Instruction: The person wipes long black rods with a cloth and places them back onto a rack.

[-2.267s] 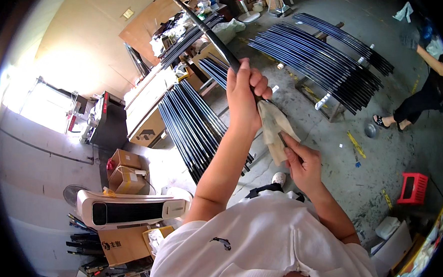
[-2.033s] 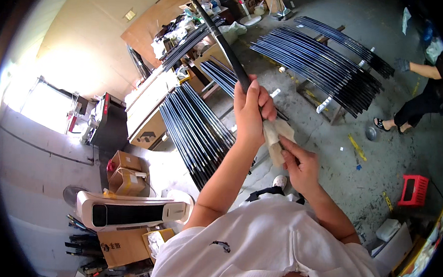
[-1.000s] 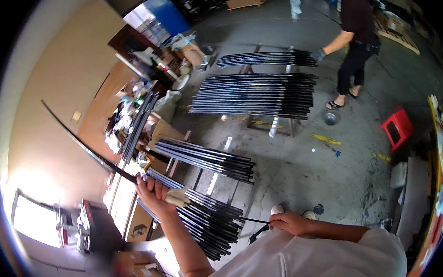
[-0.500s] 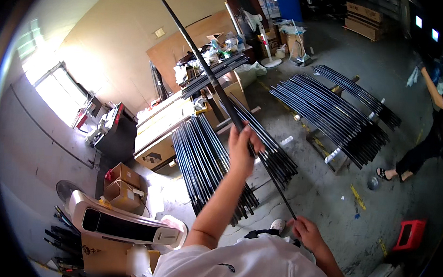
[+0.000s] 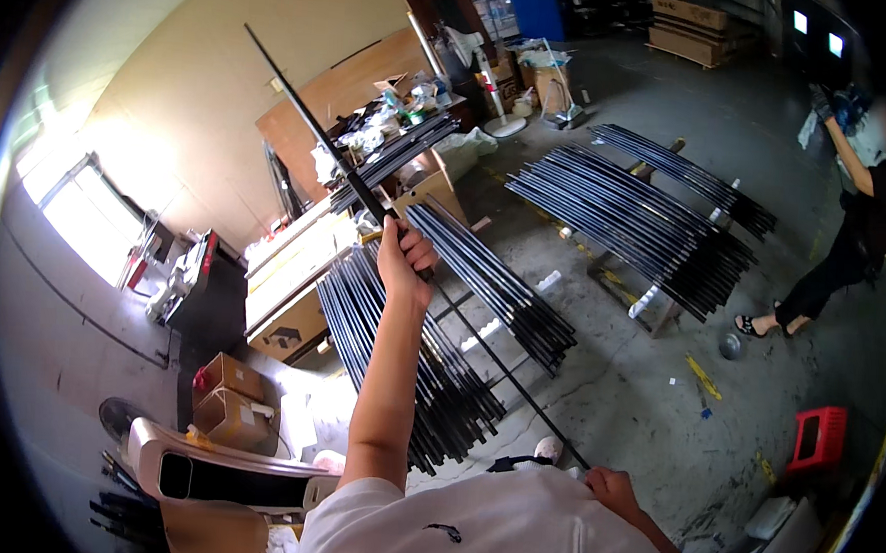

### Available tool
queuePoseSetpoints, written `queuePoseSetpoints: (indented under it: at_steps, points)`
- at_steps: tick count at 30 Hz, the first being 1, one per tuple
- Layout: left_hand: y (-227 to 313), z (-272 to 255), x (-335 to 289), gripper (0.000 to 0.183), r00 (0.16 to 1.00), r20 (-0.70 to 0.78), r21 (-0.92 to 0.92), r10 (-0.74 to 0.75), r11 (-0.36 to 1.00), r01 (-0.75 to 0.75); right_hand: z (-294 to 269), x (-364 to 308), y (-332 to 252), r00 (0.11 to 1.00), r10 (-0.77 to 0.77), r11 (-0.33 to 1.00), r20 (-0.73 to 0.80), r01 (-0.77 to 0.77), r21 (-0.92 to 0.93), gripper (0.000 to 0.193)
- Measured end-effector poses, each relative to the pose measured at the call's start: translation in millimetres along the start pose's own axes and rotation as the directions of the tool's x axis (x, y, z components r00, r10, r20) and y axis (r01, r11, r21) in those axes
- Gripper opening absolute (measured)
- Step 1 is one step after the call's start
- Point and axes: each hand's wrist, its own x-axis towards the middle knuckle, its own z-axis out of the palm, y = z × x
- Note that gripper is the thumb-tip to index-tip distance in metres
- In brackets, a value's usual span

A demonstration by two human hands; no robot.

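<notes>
1. Black rod (image 5: 339, 153) slanted up and away from the left hand (image 5: 404, 259), its slim tip high before the beige wall (image 5: 208, 74), while a thin shaft (image 5: 503, 368) led back from that fist; whether the two were joined inside it was hidden
2. Right hand (image 5: 617, 491), just beside the white shirt (image 5: 520, 523), seemed to have its fingers curled on the shaft's near end; a slack pinch could drop that end to the floor (image 5: 611, 411)
3. Farther out, the left hand's fingers were wrapped around the thick part; loosening them could let the long tip dip
4. Past the forearm lay a near row of dark rods (image 5: 454, 397) and a second row (image 5: 497, 289); a low swing could scuff either
5. Beyond, a larger set of rods (image 5: 636, 227) lay near a co-worker (image 5: 872, 214); a wide turn rightward could risk a knock
</notes>
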Motion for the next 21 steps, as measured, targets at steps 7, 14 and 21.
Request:
queuePoseSetpoints:
  at_steps: [7,14,21]
  points:
    - [-13,21,-17,0.026,0.996,0.065,-0.165,-0.065,0.983,0.075,2,23,-71,0.981,0.126,0.97,0.148,-0.153,0.191,0.035]
    - [-60,15,-71,0.025,0.982,0.082,-0.213,-0.168,0.96,0.182,14,63,-95,0.972,0.113,0.914,0.206,-0.183,0.363,0.04]
    - [-32,-7,-35,0.024,0.967,0.153,-0.056,-0.206,0.975,0.216,3,75,-96,0.987,-0.093,0.964,0.13,0.057,0.259,0.031]
